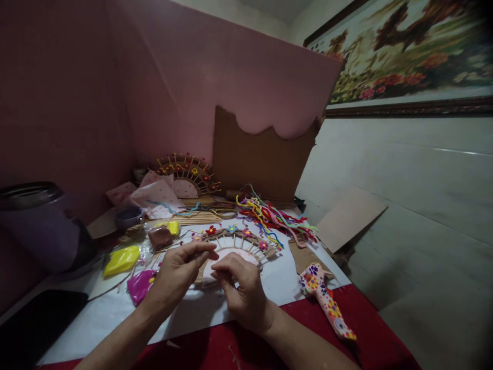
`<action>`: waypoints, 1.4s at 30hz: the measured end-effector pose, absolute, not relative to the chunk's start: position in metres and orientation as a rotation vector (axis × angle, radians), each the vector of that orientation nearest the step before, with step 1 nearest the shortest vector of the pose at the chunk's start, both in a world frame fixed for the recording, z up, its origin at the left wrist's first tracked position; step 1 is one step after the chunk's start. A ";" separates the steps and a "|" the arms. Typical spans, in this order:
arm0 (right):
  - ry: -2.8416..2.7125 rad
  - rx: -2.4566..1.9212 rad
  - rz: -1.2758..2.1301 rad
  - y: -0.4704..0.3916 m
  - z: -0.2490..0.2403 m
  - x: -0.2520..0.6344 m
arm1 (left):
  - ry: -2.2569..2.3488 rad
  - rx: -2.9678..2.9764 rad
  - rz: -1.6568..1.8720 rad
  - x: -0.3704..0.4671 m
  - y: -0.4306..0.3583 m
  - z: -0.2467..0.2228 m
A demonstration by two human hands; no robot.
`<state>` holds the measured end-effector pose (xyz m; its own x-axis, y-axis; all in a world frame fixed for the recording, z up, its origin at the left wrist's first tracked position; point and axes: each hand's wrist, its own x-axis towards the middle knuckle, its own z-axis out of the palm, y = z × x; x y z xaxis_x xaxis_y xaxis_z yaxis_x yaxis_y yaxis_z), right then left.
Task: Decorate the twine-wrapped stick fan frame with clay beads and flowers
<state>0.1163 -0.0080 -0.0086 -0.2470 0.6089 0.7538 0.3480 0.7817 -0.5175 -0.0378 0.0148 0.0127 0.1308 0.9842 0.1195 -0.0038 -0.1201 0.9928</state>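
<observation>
A flower-trimmed fan [230,259] rests mid-bench [277,288], inside the near edge. Above it, the left hand [188,264] and right hand [242,288] pinch fingers nearly closed, any hold unclear. A floral glue gun [326,303] lies toward the bench's right edge.

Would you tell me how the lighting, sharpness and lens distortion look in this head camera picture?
Head view: dim overall, the left side darkest; a soft shadow on the white sheet below the hands; a faint glare streak on the tiled wall; wide-angle stretching towards the edges; fine detail soft.
</observation>
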 end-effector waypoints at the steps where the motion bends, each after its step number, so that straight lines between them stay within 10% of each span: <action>1: -1.866 -0.730 0.289 -0.008 -0.009 0.116 | 1.065 1.350 1.200 -0.038 0.015 0.013; 42: -1.868 -0.796 0.268 -0.011 -0.003 0.119 | 1.037 1.423 1.077 -0.035 0.016 0.008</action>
<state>0.1187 -0.0107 -0.0033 -0.2389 0.6336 0.7358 0.4010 0.7545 -0.5196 -0.0353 0.0164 0.0078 0.2269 0.9700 0.0871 0.0506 -0.1011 0.9936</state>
